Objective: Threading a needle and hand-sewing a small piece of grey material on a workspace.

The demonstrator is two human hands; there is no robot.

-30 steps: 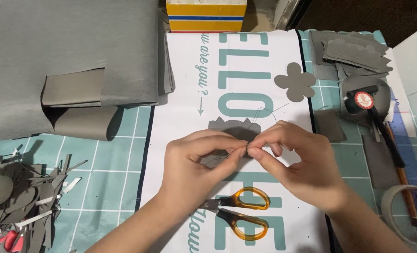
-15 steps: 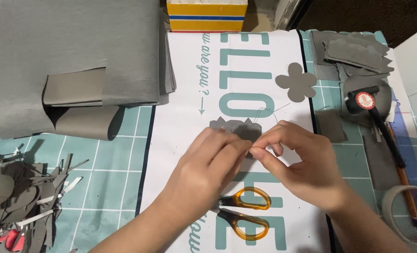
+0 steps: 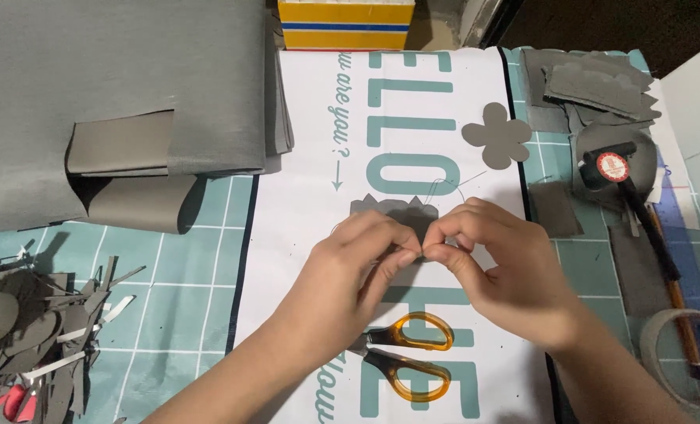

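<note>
From the head view, my hands meet over the white sheet (image 3: 413, 102) on the surface, with clutter on every side: grey fabric (image 3: 122, 86) far left, scraps (image 3: 28, 345) at the near-left edge, scissors (image 3: 405, 357) just under my wrists, a tape roll (image 3: 680, 353) near right. Open room is only on the sheet between the hands and the flower cutout (image 3: 498, 135). My left hand (image 3: 358, 271) and right hand (image 3: 499, 267) each pinch narrow on the grey scalloped piece (image 3: 393, 213), fingertips touching, a thin thread (image 3: 460, 188) looping above.
</note>
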